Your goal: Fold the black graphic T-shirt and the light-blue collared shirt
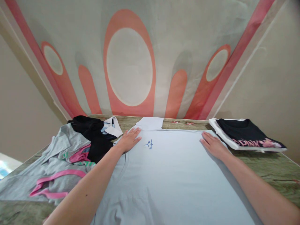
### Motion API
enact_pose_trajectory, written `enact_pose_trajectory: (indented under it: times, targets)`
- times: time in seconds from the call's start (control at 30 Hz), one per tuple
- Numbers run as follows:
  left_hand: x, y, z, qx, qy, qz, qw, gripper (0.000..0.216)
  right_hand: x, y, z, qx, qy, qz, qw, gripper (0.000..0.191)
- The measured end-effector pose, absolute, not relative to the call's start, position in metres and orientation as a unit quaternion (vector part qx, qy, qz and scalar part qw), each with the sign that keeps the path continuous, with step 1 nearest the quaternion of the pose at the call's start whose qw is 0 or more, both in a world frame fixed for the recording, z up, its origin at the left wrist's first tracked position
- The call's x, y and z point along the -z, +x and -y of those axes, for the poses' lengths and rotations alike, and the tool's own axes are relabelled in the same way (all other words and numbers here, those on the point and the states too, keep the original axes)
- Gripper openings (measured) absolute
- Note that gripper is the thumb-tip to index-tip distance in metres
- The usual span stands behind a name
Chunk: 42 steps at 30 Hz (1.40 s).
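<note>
A pale blue polo shirt [173,168] lies spread flat on the table in front of me, its white collar [151,122] at the far end and a small blue logo [149,144] on the chest. My left hand [129,139] rests flat on the shirt's left shoulder, fingers stretched out and together. My right hand [212,144] lies flat on the right shoulder edge, fingers extended. Neither hand holds anything.
To the left lies a heap of clothes: a grey garment with pink trim [53,168] and a black one [93,137]. At the right, a folded stack with a black "PINK" shirt [246,132] on top. The table [276,168] is green-patterned; a wall with red ovals stands behind.
</note>
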<state>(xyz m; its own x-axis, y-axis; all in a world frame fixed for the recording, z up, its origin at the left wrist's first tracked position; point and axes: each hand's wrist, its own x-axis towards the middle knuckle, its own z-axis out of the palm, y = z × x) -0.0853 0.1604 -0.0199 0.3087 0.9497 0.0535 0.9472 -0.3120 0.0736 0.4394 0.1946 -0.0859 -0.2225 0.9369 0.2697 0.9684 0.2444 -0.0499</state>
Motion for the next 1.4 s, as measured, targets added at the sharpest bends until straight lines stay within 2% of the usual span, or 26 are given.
enact_pose_trajectory:
  times: [0.2, 0.4, 0.7, 0.8, 0.97, 1.1, 1.3, 1.4]
  targets:
    - [0.016, -0.083, -0.157, -0.051, 0.805, -0.592, 0.008, 0.062, 0.080, 0.433, -0.187, 0.106, -0.634, 0.755, 0.130, 0.055]
    - [0.011, -0.076, -0.152, -0.074, 0.812, -0.579, -0.010, 0.051, 0.069, 0.421, -0.183, 0.052, -0.523, 0.827, 0.201, 0.048]
    - [0.023, -0.081, -0.153, -0.052, 0.811, -0.583, 0.007, 0.056, 0.092, 0.431, -0.206, 0.039, -0.614, 0.784, 0.084, 0.063]
    - [0.024, -0.086, -0.156, -0.047, 0.806, -0.590, 0.007, 0.058, 0.091, 0.431, -0.218, 0.027, -0.625, 0.777, 0.075, 0.063]
    - [0.024, -0.092, -0.158, -0.043, 0.800, -0.598, 0.004, 0.060, 0.083, 0.419, -0.238, 0.064, -0.624, 0.771, 0.106, 0.051]
    - [0.023, -0.093, -0.160, -0.041, 0.800, -0.598, 0.003, 0.059, 0.065, 0.418, -0.258, 0.078, -0.625, 0.770, 0.096, 0.046]
    - [0.021, -0.092, -0.161, -0.040, 0.801, -0.598, -0.004, 0.059, 0.039, 0.419, -0.277, 0.075, -0.633, 0.765, 0.094, 0.021]
    - [0.022, -0.092, -0.162, -0.043, 0.799, -0.600, -0.011, 0.058, 0.038, 0.416, -0.273, 0.079, -0.629, 0.765, 0.117, 0.018]
